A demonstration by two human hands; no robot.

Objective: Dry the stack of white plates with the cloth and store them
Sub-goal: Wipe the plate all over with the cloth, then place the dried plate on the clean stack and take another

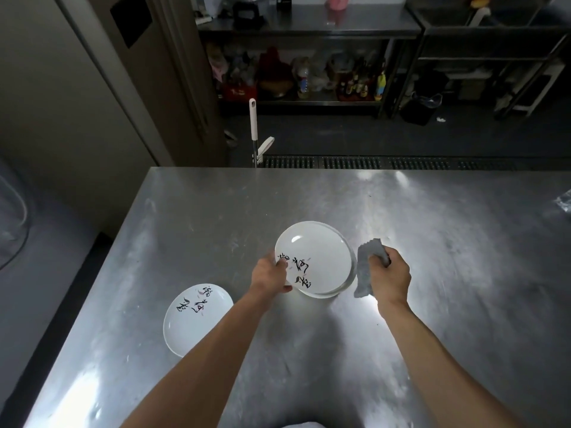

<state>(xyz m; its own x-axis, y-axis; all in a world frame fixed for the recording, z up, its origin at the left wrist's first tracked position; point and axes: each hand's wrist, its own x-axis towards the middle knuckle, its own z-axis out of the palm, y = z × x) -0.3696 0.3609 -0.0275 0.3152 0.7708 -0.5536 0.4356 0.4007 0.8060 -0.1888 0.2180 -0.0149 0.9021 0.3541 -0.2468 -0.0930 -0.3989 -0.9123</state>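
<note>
Stack mostly hidden under plate left grip pinches; right grip clutches cloth.

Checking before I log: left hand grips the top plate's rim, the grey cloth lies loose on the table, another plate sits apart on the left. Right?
Not quite: the head view shows the right hand gripping the grey cloth; it does not lie loose. The left hand does grip the top plate by its rim, and another plate sits apart on the left.
</note>
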